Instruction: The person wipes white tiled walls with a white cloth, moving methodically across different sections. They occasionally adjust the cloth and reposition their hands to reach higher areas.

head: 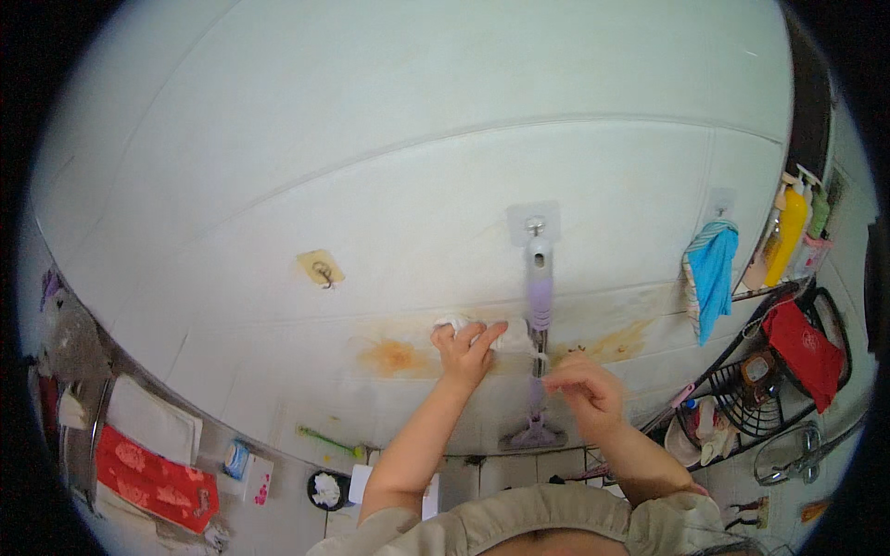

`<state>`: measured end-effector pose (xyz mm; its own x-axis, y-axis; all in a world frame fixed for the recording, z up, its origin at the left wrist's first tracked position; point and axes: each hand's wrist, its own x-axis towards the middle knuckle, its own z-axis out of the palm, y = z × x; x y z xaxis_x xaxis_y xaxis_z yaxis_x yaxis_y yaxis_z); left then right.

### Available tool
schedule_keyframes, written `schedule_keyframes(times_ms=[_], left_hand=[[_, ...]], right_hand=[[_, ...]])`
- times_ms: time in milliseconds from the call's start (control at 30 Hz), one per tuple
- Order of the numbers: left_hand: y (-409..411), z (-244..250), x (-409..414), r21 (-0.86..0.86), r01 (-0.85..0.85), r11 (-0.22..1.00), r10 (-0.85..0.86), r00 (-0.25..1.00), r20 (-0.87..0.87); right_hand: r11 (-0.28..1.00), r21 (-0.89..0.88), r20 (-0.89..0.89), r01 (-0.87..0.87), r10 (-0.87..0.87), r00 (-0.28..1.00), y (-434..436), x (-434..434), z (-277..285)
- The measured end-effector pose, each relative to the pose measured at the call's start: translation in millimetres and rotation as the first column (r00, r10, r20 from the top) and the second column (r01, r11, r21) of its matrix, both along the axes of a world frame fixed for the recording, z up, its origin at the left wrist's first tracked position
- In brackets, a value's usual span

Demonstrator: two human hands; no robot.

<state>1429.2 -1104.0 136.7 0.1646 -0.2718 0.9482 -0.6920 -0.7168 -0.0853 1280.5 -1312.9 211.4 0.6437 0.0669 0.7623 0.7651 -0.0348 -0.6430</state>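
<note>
My left hand [467, 351] presses a white cloth or tissue [513, 336] flat on the white tiled wall [389, 229], its fingers bent over it. The white material reaches right, towards a purple and grey handle [540, 292] hanging from a clear adhesive hook [534, 224]. My right hand [586, 390] is just right of the handle's lower shaft, fingers curled loosely; whether it touches anything I cannot tell. An orange-brown stain [396, 356] marks the wall left of my left hand, and another stain [619, 342] spreads above and right of my right hand.
A yellow adhesive hook [321, 270] is on the wall. A blue cloth [715, 278] hangs at right, near pump bottles [789, 229] and a black rack [747, 396] with a red cloth [810, 354]. Low on the left are a green brush [330, 442], a bin [328, 491] and a red patterned cloth [156, 479].
</note>
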Motion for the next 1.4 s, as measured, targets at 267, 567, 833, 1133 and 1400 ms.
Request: schedule_keyframes(times_ms=[267, 567, 833, 1133, 1400], left_hand=[[50.1, 15.6, -7.8, -0.048, -0.126, 0.991, 0.118, 0.982, -0.149], [77.9, 26.9, 7.9, -0.199, 0.043, 0.979, -0.104, 0.945, -0.309], [105.0, -44.8, 2.0, -0.106, 0.154, 0.982, -0.172, 0.968, -0.181], [173.5, 46.6, 41.2, -0.193, 0.173, 0.966, -0.182, 0.983, -0.031], [188.3, -151.3, -10.3, -0.244, 0.073, 0.967, -0.167, 0.905, -0.392]], right_hand=[[0.979, -0.202, -0.069, -0.009, -0.005, 0.998, 45.7, 24.7, -17.8], [0.690, -0.370, 0.503, 0.622, -0.414, 0.759, 125.4, 119.8, -30.9], [0.587, -0.516, 0.510, 0.624, -0.375, 0.774, 145.5, 127.8, -96.5], [0.662, -0.368, 0.556, 0.653, -0.406, 0.725, 208.2, 159.9, -3.7], [0.457, -0.677, 0.608, 0.577, -0.096, 0.788, 225.0, 134.0, -157.0]])
